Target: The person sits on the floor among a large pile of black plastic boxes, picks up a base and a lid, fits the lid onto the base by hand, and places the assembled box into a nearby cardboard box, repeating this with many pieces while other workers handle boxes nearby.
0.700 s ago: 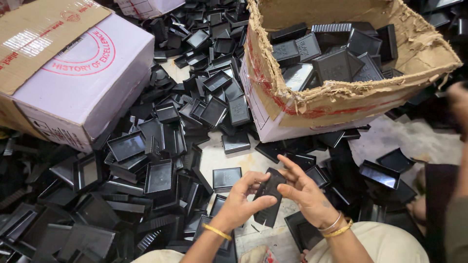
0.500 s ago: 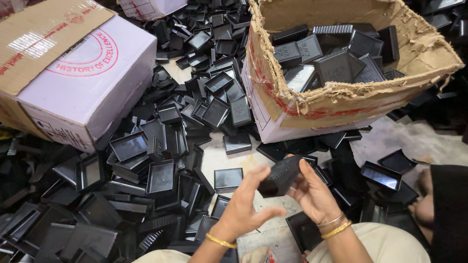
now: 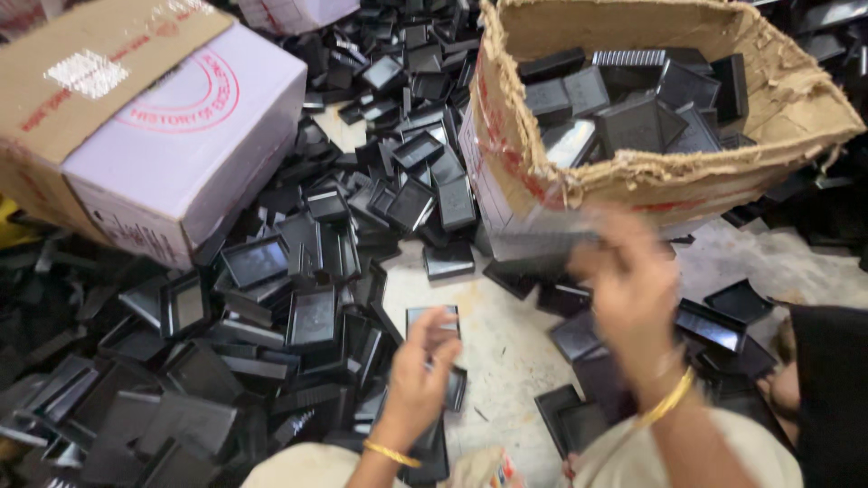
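At the lower centre of the frame the left hand (image 3: 423,366), a gold bangle (image 3: 392,454) on its wrist, is raised with fingers loosely curled in front of a small black plastic tray (image 3: 432,318) lying on the pale floor (image 3: 506,352); whether the fingers grip anything cannot be told. To the lower right the right hand (image 3: 633,289) is lifted and heavily blurred, its wrist also bearing a gold bangle (image 3: 667,399); it appears to carry a dark piece (image 3: 542,244) toward the left at the foot of the torn carton, but the grip itself is too smeared to judge. Black tray halves (image 3: 312,316) lie scattered in a dense heap across the left and centre of the floor. Beyond the right hand, at upper right, stands a ragged open cardboard carton (image 3: 669,181) holding more black trays (image 3: 633,117). At upper left sits a closed white box (image 3: 181,154) with a brown flap.
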{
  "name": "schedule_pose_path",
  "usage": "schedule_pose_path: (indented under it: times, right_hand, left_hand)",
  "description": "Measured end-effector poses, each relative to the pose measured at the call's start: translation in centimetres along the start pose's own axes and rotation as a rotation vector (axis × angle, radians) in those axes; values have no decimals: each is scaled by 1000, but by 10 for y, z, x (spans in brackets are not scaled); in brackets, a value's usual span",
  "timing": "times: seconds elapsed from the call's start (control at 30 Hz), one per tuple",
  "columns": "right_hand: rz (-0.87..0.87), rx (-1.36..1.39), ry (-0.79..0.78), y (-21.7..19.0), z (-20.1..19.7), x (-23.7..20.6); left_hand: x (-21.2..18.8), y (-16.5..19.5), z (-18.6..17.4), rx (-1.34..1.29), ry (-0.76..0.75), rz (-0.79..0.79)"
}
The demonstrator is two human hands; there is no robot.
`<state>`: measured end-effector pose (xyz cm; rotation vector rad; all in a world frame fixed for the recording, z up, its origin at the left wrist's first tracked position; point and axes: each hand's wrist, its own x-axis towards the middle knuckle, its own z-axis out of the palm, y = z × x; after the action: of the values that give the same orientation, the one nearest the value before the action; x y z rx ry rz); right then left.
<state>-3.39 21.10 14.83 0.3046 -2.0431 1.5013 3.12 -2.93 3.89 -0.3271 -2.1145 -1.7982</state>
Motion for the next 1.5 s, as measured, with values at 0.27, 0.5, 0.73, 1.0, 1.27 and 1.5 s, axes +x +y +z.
schedule_pose_path:
  times: [0.27, 0.5, 0.73, 1.0, 1.27, 1.5]
  right_hand:
    - [-411, -536, -69, -49, -16, 65]
    - [604, -1342, -1156, 10, 9, -90]
    - [432, -1260, -1319, -19, 53, -114]
    - [144, -564, -512, -9, 65, -81]
    - [811, 546, 180, 32, 46, -51]
    - [894, 832, 77, 50, 41, -54]
  left_hand:
    - [-37, -15, -35, 763, -409, -406]
    - [-42, -38, -1, 1098, -641, -174]
    - [-31, -40, 10, 999, -518, -31]
    - [5, -33, -13, 733, -136, -142]
    - [19, -49, -19, 118, 256, -515]
    - [-22, -80, 50, 854, -396, 248]
